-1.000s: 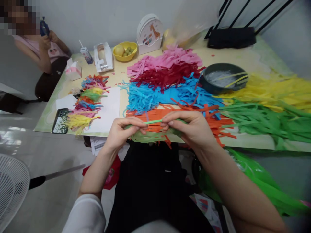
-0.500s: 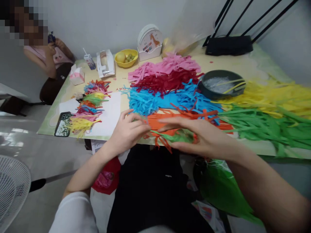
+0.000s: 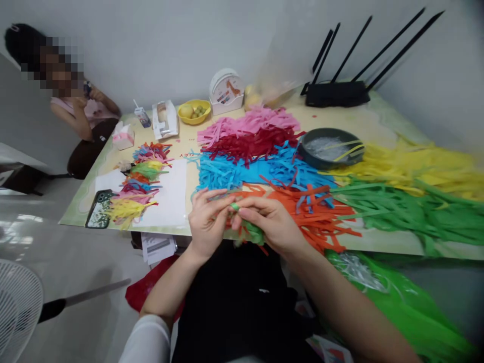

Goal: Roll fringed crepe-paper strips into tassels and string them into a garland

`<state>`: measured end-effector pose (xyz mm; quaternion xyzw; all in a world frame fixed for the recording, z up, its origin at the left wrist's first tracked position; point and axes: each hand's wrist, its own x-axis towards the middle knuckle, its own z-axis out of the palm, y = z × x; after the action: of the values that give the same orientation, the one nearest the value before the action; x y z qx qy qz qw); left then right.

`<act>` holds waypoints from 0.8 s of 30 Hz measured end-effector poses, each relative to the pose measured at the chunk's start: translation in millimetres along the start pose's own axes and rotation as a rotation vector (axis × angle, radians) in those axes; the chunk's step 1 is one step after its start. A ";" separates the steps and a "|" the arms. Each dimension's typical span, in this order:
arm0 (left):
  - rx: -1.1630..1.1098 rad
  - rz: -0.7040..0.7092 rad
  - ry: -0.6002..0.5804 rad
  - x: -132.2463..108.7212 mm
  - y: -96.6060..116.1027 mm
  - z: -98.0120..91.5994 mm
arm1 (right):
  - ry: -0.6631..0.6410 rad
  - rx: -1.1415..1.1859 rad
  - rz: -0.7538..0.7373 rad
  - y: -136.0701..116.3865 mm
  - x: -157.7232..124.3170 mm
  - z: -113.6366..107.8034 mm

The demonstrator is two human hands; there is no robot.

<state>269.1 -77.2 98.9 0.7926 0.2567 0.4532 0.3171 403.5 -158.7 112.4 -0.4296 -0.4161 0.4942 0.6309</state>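
Close to the table's front edge, my left hand (image 3: 208, 220) and my right hand (image 3: 274, 222) meet, fingertips pinched together. Between them is a bundle of green strips (image 3: 254, 234), with a small green end showing at the fingertips; fingers hide part of it. Orange fringed strips (image 3: 317, 222) lie under and beside my right hand. Just beyond are blue fringed strips (image 3: 257, 174), then dark red (image 3: 253, 146) and pink ones (image 3: 253, 123). Green strips (image 3: 401, 212) and yellow strips (image 3: 419, 164) spread to the right.
Finished-looking multicoloured tassels (image 3: 141, 184) lie on white paper (image 3: 174, 196) by a phone (image 3: 99, 209). A dark bowl (image 3: 333, 160) holds clear, thin pieces. Behind are a yellow fruit bowl (image 3: 193, 120) and a black router (image 3: 336, 95). A person (image 3: 91, 113) sits at the left, near a fan (image 3: 18, 312).
My right hand has moved left and closed its fingers on the green bundle against my left fingertips. My hands were apart before, with a green strip stretching between them. The view has shifted slightly.
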 end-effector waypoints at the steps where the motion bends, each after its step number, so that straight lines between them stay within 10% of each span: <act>1: -0.074 -0.057 -0.013 1.6 3.8 3.1 | 0.023 -0.026 -0.038 -0.1 2.7 -2.0; 6: -0.378 -0.302 -0.119 9.0 6.3 15.9 | 0.141 -0.224 -0.186 2.7 14.2 -8.9; 13: -0.328 -0.372 0.217 10.9 -19.3 34.4 | 0.127 -0.815 -0.315 9.0 28.6 -26.9; 17: -0.279 -0.328 0.343 -1.0 -12.9 7.1 | 0.319 -1.234 -0.009 -22.5 64.3 -124.3; 21: -0.271 -0.458 0.033 -24.1 -3.0 -9.3 | 0.464 -1.380 0.310 -40.1 100.6 -237.3; 24: -0.273 -0.553 -0.094 -32.3 -4.1 -4.1 | 0.413 -1.431 0.502 -24.0 116.6 -280.4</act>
<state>250.3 -95.7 79.5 0.6629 0.3844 0.3432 0.5431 695.5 -84.4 67.1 -0.8959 -0.3982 0.1438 0.1348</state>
